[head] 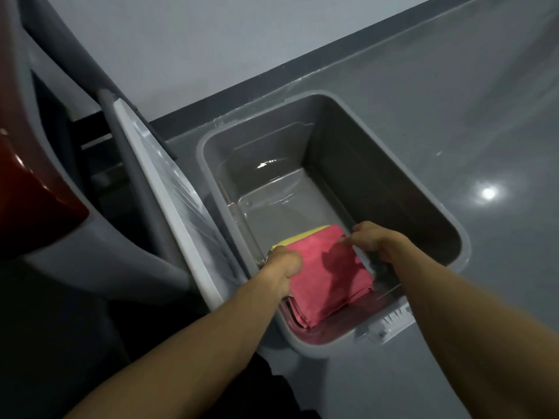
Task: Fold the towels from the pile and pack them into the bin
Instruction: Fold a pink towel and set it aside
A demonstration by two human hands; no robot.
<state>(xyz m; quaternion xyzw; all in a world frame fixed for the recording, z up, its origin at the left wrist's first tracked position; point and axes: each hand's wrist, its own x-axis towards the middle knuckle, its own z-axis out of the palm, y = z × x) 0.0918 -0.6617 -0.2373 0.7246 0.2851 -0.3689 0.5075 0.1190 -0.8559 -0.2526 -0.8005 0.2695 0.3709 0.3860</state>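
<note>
The folded pink towel [329, 276] lies at the near end of the grey bin [438, 216], lower centre of frame, atop a yellow towel [298, 238]. The left hand [282, 267] grips its left edge with curled fingers; the right hand [373, 240] pinches its right corner. The bin's lid [169, 204] stands open at left on the grey floor [453, 116].

A plain pink towel [328, 273] covers a yellow towel [302, 237] peeking out at eleven o'clock, inside a grey bin [393, 189] on a glossy grey floor [453, 101].

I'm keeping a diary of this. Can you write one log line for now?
step: packing | left hand: grips pink towel | right hand: grips same towel | bin: yellow towel underneath
</note>
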